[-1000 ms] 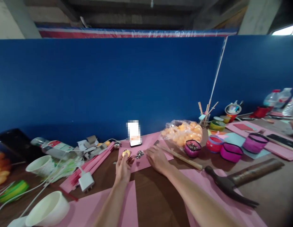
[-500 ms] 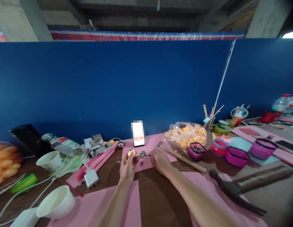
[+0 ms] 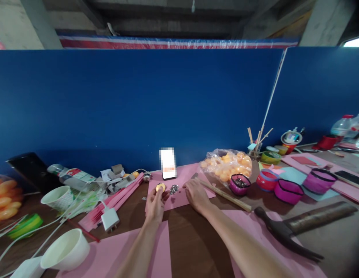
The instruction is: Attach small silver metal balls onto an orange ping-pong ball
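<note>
My left hand (image 3: 156,202) pinches a small round yellow piece (image 3: 160,187) between thumb and fingertips, above a pink sheet (image 3: 183,178). To its right, a little pile of shiny metal bits (image 3: 174,189) lies on the same sheet. My right hand (image 3: 196,195) rests at the sheet's right part, fingers curled down and pressed together; whatever is under its fingertips is too small to make out. A phone (image 3: 168,164) with a lit screen stands upright behind the pile, against the blue partition.
On the right are a bag of orange balls (image 3: 228,164), a wooden stick (image 3: 226,195), a purple cup of metal bits (image 3: 239,185) and a hammer (image 3: 291,227). Paper cups (image 3: 65,249), cables and a white charger (image 3: 110,219) lie left.
The whole view has shifted slightly. My left hand still holds the yellow piece, and the fingers of my right hand have moved only a little.
</note>
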`<state>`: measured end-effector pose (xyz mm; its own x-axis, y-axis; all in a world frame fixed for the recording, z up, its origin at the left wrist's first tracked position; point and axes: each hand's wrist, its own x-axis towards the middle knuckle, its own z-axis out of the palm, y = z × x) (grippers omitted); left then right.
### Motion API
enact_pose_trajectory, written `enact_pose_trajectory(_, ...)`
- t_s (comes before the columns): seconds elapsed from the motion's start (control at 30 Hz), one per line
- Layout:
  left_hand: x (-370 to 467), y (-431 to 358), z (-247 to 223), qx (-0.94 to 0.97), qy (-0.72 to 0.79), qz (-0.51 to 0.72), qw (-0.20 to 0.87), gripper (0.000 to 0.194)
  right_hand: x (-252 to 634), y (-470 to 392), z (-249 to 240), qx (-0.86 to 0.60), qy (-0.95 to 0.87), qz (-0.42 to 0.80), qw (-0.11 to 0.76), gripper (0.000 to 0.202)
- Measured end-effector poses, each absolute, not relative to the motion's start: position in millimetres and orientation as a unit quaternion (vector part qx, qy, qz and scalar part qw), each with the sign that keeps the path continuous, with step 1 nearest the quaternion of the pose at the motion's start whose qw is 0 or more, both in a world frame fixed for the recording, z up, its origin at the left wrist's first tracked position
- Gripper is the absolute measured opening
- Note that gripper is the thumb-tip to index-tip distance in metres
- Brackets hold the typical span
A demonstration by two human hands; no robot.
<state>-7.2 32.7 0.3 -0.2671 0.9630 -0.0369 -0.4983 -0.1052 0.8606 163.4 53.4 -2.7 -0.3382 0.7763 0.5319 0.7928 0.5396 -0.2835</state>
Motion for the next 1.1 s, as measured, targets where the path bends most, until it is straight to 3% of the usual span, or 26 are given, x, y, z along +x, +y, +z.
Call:
enact_pose_trajectory(0.17, -8, 36, -4, 0.304, 0.406, 0.678, 0.531, 0.029, 159, 52, -1, -0.453, -0.859, -0.044, 0.232, 0.034)
enact_pose_trajectory(0.27, -9, 40, -9, 0.297, 0.414, 0.677, 0.531, 0.031, 159, 51, 2, -0.436, -0.874, -0.065, 0.202, 0.026)
enact_pose_trajectory(0.6, -10, 42, -10, 0.323, 0.444, 0.653, 0.521, 0.031, 162, 61, -4, -0.403, -0.883, -0.046, 0.236, 0.016)
enact_pose_trajectory(0.77, -8, 39, -8, 0.375, 0.488, 0.612, 0.497, 0.041, 162, 61, -5, -0.399, -0.874, -0.061, 0.27, 0.019)
enact_pose_trajectory(1.1, -6, 32, 3, 0.436, 0.535, 0.551, 0.469, 0.054, 162, 58, -6, -0.416, -0.869, -0.085, 0.255, 0.016)
